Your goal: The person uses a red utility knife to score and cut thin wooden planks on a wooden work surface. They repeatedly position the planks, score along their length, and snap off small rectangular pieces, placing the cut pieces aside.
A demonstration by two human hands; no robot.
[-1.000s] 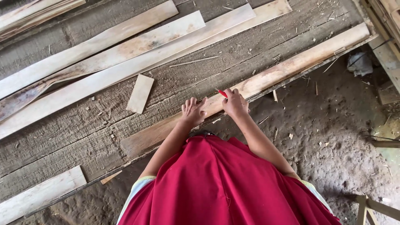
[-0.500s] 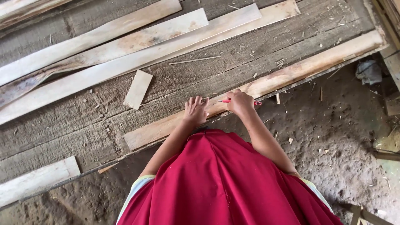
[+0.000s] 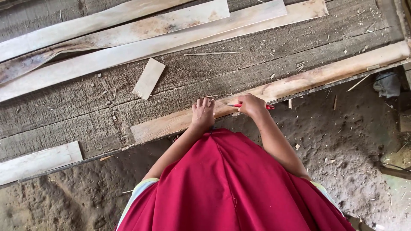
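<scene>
Two hands are working on a long pale plank [image 3: 274, 87] at the near edge of a rough wooden workbench [image 3: 239, 68].

Head view: the plank is lying flat along the bench edge, looking stiff, fairly light and rough-sawn, best taken by its long edges; the left hand [image 3: 202, 114] is pressing flat on it, fingers spread, gripping nothing; the right hand [image 3: 250, 105] is curling closed around a red pencil [image 3: 268, 107], tip pointing at the wood; both forearms are reaching forward over a red garment [image 3: 231, 188]; a small offcut [image 3: 148, 78] is lying well apart.
</scene>
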